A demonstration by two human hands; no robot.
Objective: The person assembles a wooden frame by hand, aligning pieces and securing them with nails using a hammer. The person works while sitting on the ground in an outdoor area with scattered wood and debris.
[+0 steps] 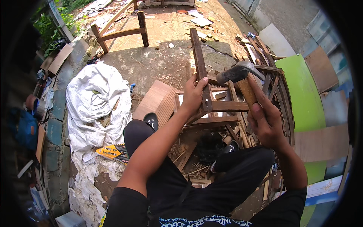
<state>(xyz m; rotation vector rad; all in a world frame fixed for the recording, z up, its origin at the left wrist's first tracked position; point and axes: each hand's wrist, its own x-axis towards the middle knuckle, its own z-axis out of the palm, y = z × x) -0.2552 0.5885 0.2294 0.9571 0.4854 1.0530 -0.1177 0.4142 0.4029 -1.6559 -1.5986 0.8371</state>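
The dark brown wooden post (198, 53) stands out in front of the person, its long axis running near to far; a brown wooden crosspiece (230, 106) leaves its near end toward the right. The left hand (194, 94) is nearer, fingers closed around the post. The right hand (269, 123) has its fingers wrapped around the wooden-handled, grey metal hammer (246, 90), one lying along the handle; the post lies left of them, well apart. Beyond sit a crumpled white sack (96, 89) at left and a bright green panel (304, 90) at right.
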